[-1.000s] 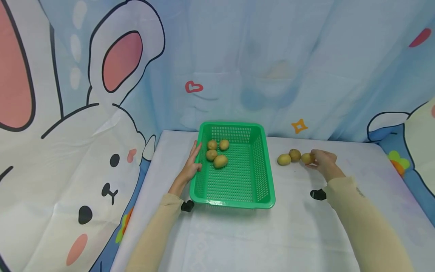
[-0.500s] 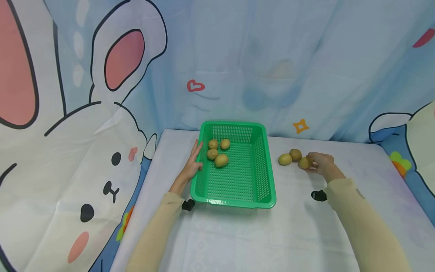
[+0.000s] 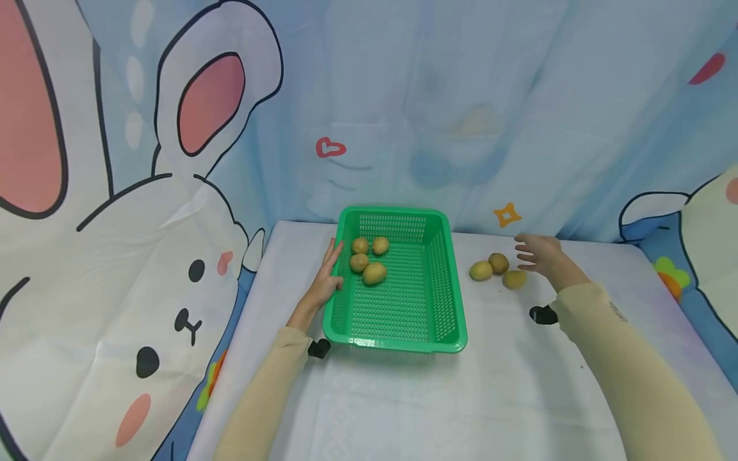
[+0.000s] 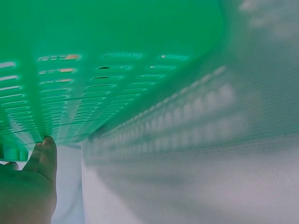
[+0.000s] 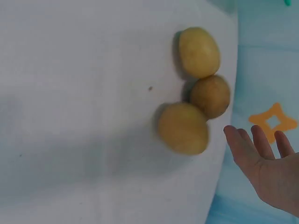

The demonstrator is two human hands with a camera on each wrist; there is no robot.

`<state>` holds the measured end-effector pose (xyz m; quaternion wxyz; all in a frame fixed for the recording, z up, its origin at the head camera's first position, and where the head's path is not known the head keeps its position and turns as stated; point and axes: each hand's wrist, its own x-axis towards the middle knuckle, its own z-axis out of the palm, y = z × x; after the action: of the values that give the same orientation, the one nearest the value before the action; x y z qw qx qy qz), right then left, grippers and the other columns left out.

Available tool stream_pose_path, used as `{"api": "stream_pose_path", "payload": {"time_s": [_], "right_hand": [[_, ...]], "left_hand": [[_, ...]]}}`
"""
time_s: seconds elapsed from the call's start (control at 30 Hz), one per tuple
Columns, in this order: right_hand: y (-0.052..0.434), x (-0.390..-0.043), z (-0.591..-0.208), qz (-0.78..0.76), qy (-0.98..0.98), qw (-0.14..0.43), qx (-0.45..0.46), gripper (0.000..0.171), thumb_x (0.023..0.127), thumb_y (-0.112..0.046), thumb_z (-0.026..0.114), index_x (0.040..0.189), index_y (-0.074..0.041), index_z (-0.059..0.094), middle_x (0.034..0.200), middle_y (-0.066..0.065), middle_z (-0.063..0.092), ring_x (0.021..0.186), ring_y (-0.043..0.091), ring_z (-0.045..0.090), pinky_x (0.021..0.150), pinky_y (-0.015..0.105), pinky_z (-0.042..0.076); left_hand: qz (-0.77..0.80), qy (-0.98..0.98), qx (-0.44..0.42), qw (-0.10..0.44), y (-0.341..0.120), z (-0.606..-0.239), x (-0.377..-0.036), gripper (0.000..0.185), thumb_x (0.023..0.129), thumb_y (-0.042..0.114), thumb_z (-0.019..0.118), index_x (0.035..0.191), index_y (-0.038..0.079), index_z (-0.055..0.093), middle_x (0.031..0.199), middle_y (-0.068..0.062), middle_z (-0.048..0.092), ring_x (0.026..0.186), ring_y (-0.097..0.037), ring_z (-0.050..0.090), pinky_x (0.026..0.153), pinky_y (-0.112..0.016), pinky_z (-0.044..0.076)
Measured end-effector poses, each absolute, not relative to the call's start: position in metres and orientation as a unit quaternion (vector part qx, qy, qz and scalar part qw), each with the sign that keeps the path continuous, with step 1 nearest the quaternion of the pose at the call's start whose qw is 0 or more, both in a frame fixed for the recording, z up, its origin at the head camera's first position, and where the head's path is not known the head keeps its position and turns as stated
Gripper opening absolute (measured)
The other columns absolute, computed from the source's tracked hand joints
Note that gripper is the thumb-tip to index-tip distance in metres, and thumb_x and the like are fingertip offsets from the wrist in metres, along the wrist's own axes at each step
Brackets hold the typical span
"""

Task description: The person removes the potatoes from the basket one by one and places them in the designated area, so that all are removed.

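My left hand [image 3: 324, 282] rests against the left side of a green plastic basket [image 3: 455, 307], fingers extended along its wall; the left wrist view shows the fingers [image 4: 46, 161] at the slotted side. Several potatoes lie at the left inside the basket, the largest potato [image 3: 374, 273] nearest me. Right of the basket, three potatoes sit close together on the white cloth: a yellow potato [image 3: 481, 271], a browner potato [image 3: 498, 263] and a near potato [image 3: 514, 279]. Just behind and right of them, my right hand [image 3: 544, 256] hovers with spread fingers, holding nothing.
A white cloth [image 3: 398, 403] covers the table. Behind it hangs a light blue printed curtain [image 3: 369, 173], close to the table's back edge. A large printed rabbit [image 3: 167, 288] fills the left side. Dark wrist-worn pieces show at both sleeves.
My right hand has let go of the right-hand potato after shifting it left and slightly nearer, beside the other two, then lifted up and back. The left hand stays at the basket.
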<state>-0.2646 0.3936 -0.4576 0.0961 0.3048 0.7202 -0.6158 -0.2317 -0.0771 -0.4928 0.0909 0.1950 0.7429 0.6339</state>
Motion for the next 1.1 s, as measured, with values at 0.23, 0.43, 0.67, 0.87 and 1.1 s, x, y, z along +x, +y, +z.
{"api": "stream_pose_path", "payload": {"time_s": [0.23, 0.43, 0.67, 0.87, 1.1], "right_hand": [[0.350, -0.281, -0.436, -0.678, 0.689, 0.122, 0.225, 0.075, 0.101, -0.027, 0.046, 0.158, -0.003, 0.006, 0.161, 0.021, 0.017, 0.145, 0.036, 0.027, 0.110, 0.046, 0.033], [0.308, -0.291, -0.419, -0.728, 0.643, 0.154, 0.182, 0.072, 0.102, -0.022, 0.046, 0.159, -0.009, 0.005, 0.162, 0.019, 0.016, 0.145, 0.035, 0.027, 0.110, 0.041, 0.034], [0.260, -0.302, -0.418, -0.743, 0.628, 0.181, 0.145, 0.064, 0.104, -0.021, 0.042, 0.159, -0.007, 0.011, 0.160, 0.022, 0.021, 0.145, 0.036, 0.028, 0.111, 0.043, 0.033], [0.217, -0.314, -0.440, -0.720, 0.656, 0.192, 0.120, 0.059, 0.104, -0.019, 0.041, 0.157, -0.002, 0.019, 0.158, 0.025, 0.023, 0.143, 0.041, 0.030, 0.110, 0.050, 0.034], [0.175, -0.315, -0.467, -0.696, 0.672, 0.217, 0.129, 0.058, 0.103, -0.020, 0.044, 0.154, 0.000, 0.025, 0.157, 0.027, 0.024, 0.143, 0.044, 0.027, 0.110, 0.053, 0.031]], "left_hand": [[0.634, 0.744, 0.191, 0.089, -0.078, -0.494, -0.233, 0.096, 0.065, -0.018, 0.041, 0.156, -0.005, 0.012, 0.163, -0.019, -0.011, 0.149, -0.036, -0.012, 0.115, -0.055, 0.013], [0.638, 0.743, 0.182, 0.083, -0.077, -0.515, -0.245, 0.098, 0.065, -0.019, 0.040, 0.157, -0.001, 0.011, 0.164, -0.012, -0.012, 0.149, -0.032, -0.013, 0.115, -0.055, 0.010], [0.640, 0.746, 0.170, 0.070, -0.076, -0.530, -0.251, 0.101, 0.064, -0.016, 0.041, 0.158, 0.005, 0.014, 0.165, -0.004, -0.009, 0.150, -0.025, -0.010, 0.116, -0.052, 0.012], [0.644, 0.742, 0.174, 0.066, -0.076, -0.532, -0.253, 0.101, 0.064, -0.016, 0.041, 0.159, 0.007, 0.015, 0.165, -0.003, -0.008, 0.150, -0.025, -0.010, 0.114, -0.052, 0.016], [0.645, 0.739, 0.179, 0.073, -0.077, -0.532, -0.255, 0.101, 0.065, -0.018, 0.041, 0.159, 0.006, 0.013, 0.165, -0.005, -0.010, 0.150, -0.027, -0.012, 0.115, -0.053, 0.013]]}}
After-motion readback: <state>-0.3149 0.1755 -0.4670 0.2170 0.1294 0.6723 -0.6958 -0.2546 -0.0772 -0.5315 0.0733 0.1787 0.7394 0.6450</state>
